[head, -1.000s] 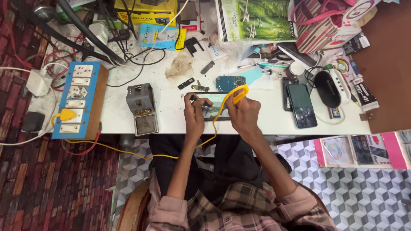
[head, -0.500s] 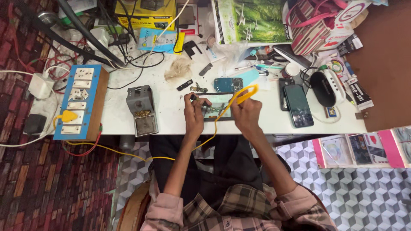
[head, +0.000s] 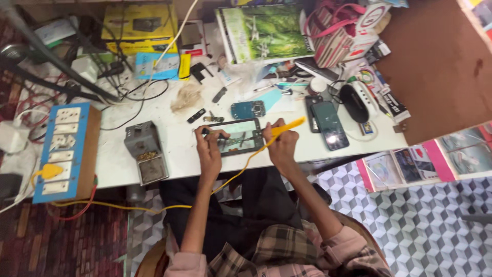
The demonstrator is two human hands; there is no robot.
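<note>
Head view: the person sits at a white worktable (head: 169,154) and works on an opened phone (head: 237,136) that lies near the table's front edge, about midway along it. The left hand (head: 209,149) rests on the phone's left end, fingers curled down onto it and pinning it flat. The right hand (head: 281,142) is closed around a yellow-handled soldering iron (head: 288,126), whose tip points left, down into the phone's exposed inside. A yellow cord (head: 233,177) runs from the iron over the front edge and away to a blue socket board (head: 65,149) at the table's left edge.

To do this step well, it seems wise to keep the left hand's pressure steady so the phone cannot slide, to brace the right wrist on the table, and to touch the tip only to the joint being worked. The cord should hang slack so it does not drag the iron.

A grey metal stand (head: 146,151) sits left of the phone; a dark phone (head: 329,123) lies towards the right edge, and a small blue circuit part (head: 247,109) just behind the opened phone.

The iron's tip and the exact spot it touches are too small to make out. The right-hand fingers are partly hidden by the back of the hand, and the table's back edge is buried under boxes and cables.
</note>
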